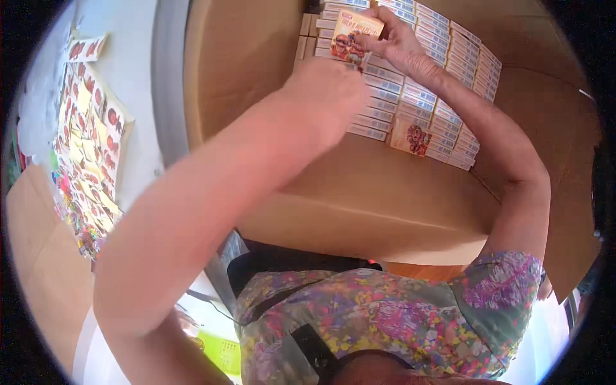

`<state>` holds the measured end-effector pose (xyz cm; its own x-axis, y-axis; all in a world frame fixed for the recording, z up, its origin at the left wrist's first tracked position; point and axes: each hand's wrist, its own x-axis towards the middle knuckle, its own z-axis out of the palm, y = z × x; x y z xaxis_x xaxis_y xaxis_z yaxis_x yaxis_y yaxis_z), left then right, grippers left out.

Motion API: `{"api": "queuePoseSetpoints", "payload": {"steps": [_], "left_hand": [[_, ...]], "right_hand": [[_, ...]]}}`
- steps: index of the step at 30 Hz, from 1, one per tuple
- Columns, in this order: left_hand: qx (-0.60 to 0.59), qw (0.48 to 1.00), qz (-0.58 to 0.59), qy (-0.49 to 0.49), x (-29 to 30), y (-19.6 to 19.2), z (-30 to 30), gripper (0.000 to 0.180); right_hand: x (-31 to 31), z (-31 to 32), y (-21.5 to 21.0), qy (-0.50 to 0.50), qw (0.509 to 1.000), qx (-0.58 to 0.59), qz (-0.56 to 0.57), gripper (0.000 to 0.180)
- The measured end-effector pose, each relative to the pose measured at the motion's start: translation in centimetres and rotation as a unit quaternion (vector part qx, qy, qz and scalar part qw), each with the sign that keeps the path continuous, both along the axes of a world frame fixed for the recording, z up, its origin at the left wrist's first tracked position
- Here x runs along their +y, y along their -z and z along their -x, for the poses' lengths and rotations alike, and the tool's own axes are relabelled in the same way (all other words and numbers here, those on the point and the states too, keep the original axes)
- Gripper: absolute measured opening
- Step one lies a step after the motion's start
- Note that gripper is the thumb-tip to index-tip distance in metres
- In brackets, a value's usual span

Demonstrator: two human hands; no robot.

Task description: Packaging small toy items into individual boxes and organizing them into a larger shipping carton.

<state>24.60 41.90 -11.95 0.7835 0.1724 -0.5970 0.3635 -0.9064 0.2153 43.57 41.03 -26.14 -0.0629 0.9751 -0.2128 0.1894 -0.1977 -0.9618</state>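
My right hand (396, 48) grips a small flat carton (350, 32), cream and orange with printed cartoon figures, thumb across its front. Just below the carton's lower edge is my left hand (330, 83), its fingers curled in and turned away from view. Whatever it pinches is hidden behind the knuckles. Beneath both hands, rows of similar small cartons (443, 58) stand on edge, packed tightly inside a large cardboard box (359, 176). One carton (410, 136) lies flat on top of the near rows, picture side up.
The big box's wall (237, 70) rises on the left, and a brown flap (545, 167) stands on the right. Farther left, a white surface holds printed sticker sheets (86, 141) and a heap of small colourful pieces (77, 212). A bright green item (221, 353) sits low near my left arm.
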Motion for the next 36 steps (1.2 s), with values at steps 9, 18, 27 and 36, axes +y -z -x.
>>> {"api": "queuePoseSetpoints", "payload": {"steps": [9, 18, 27, 36], "left_hand": [[0.052, 0.977, -0.068, 0.195, -2.9, 15.5, -1.4, 0.038], [-0.202, 0.96, -0.158, 0.109, -0.6, 16.1, 0.6, 0.075], [-0.203, 0.978, -0.035, 0.0, 2.0, 16.9, 1.3, 0.086], [-0.163, 0.982, -0.048, 0.085, 3.1, 17.2, -0.1, 0.095]], "right_hand": [[-0.5, -4.1, -1.7, 0.009, 0.997, 0.058, -0.043, 0.031], [-3.5, -6.3, -0.7, -0.004, 0.998, 0.061, 0.002, 0.029], [-6.4, -3.1, -2.6, -0.294, 0.947, -0.076, -0.101, 0.036], [-9.0, 5.4, 1.6, -0.39, 0.812, -0.293, -0.321, 0.041]]}}
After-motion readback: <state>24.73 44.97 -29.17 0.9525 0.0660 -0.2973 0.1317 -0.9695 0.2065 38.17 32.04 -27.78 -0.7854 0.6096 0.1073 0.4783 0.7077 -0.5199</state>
